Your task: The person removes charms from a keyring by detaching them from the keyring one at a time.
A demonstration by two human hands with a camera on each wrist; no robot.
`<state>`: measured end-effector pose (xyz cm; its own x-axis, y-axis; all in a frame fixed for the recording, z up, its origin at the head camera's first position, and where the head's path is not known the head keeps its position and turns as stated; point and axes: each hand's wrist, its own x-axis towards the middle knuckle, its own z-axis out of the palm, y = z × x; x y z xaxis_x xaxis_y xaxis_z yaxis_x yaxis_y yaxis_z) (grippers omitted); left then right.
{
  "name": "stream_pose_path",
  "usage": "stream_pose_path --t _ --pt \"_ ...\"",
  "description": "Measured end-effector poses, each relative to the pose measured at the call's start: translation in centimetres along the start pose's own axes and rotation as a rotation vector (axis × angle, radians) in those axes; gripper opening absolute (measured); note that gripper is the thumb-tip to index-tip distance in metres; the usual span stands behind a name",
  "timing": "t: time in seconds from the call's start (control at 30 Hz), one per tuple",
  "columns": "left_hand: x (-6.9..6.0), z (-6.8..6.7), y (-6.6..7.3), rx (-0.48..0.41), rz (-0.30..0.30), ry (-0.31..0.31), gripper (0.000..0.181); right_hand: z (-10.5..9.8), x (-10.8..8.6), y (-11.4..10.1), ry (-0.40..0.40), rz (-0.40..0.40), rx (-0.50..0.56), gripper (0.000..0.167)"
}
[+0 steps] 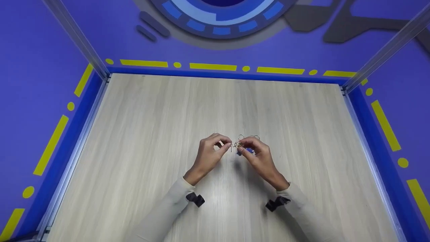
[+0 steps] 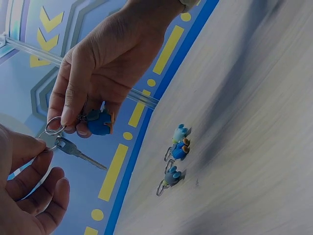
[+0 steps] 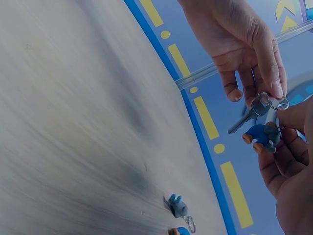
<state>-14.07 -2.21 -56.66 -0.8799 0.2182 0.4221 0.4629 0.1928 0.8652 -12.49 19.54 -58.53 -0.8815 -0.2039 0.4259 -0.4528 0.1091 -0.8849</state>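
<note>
In the head view both hands meet over the middle of the table. My left hand (image 1: 210, 153) pinches a thin metal ring (image 2: 49, 148) between thumb and forefinger. Beside that ring hangs a silver key (image 2: 78, 152), its blade pointing away from the fingertips. My right hand (image 1: 260, 156) pinches the split ring (image 2: 55, 126) of a keychain, and its small blue figure (image 2: 100, 122) with orange feet dangles below the fingers. The two rings overlap at the fingertips; whether they are linked I cannot tell.
On the wooden tabletop (image 1: 161, 134) under the hands lie more figure keychains, a grey one (image 2: 172, 176) and a blue one (image 2: 180, 150) among them, with metal rings. Blue-purple panels (image 1: 215, 50) with yellow marks enclose the table at the back and sides.
</note>
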Motion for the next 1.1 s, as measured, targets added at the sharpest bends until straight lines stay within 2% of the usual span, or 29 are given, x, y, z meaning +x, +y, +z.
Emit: stream_pose_path --t 0.2,0.37,0.6,0.73,0.83,1.1 --pt "0.11 0.03 0.08 0.0 0.0 -0.012 0.006 -0.09 0.07 -0.05 0.026 -0.069 -0.014 0.027" --pt "0.17 0.05 0.2 0.004 0.008 -0.013 0.006 -0.09 0.21 -0.13 0.042 -0.109 -0.012 0.025" --pt "-0.09 0.23 0.19 -0.014 0.057 0.019 0.005 -0.16 0.24 -0.46 0.06 -0.139 -0.045 0.025" --pt "-0.26 0.41 0.15 -0.071 0.074 0.051 0.01 -0.12 0.25 -0.49 0.072 -0.156 -0.055 0.028" --pt "-0.35 0.44 0.11 -0.097 0.061 0.051 0.013 -0.11 0.25 -0.57 0.078 -0.152 -0.046 0.028" --pt "-0.54 0.3 -0.04 -0.062 -0.01 -0.017 0.007 -0.26 0.24 -0.7 0.052 -0.106 -0.029 0.023"
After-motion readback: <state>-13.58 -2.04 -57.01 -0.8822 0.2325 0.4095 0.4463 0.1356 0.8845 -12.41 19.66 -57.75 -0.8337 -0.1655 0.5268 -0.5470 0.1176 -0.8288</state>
